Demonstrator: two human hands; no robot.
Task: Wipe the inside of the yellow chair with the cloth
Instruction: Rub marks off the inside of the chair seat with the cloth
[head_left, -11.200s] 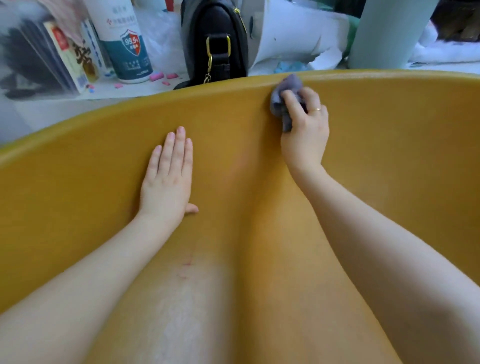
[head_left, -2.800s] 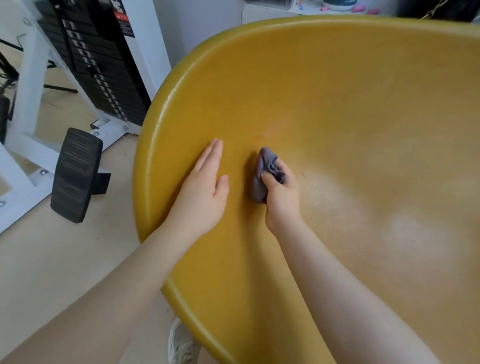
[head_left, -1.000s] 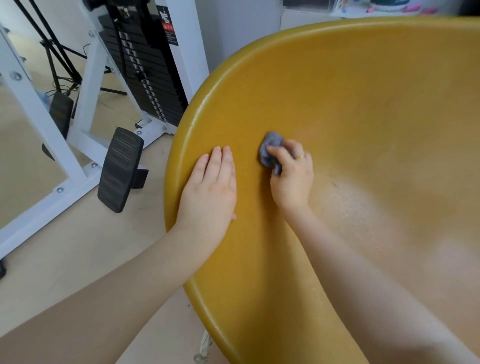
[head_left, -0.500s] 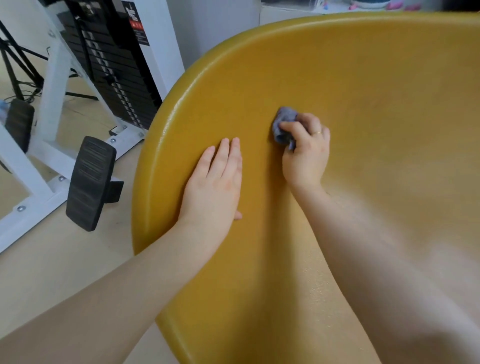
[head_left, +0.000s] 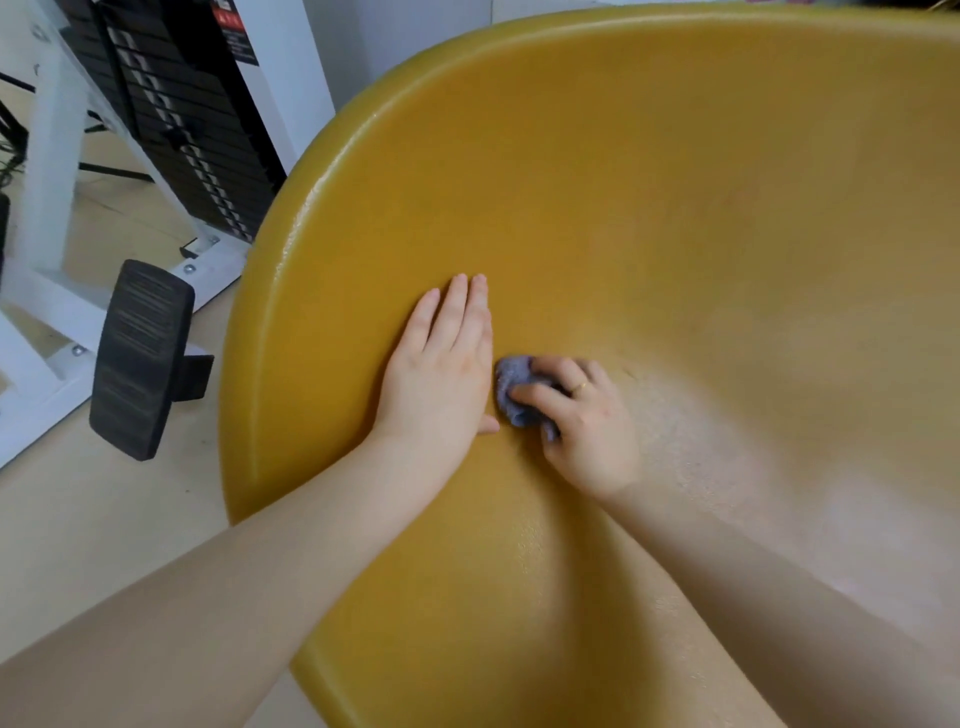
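Wiping is under way: the bunched grey cloth (head_left: 511, 395) is gripped by the right hand (head_left: 582, 421) on the yellow chair (head_left: 675, 182) shell's inner wall, at 3 o'clock of the flat-pressed, released left hand (head_left: 441, 364). Unwiped surface likely follows.

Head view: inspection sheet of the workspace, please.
Surface: yellow chair shell, glossy inside.
Job's things: cloth, bunched, pressed on the chair's inner wall.
Clutter: nothing seen.
Grippers: left hand flat on the chair, fingers straight; right hand grips the cloth, ring on one finger.
Cables: thin dark lines on the floor at far left, too unclear to call.
Surroundings: white gym machine, black weight stack, black pad, light floor.
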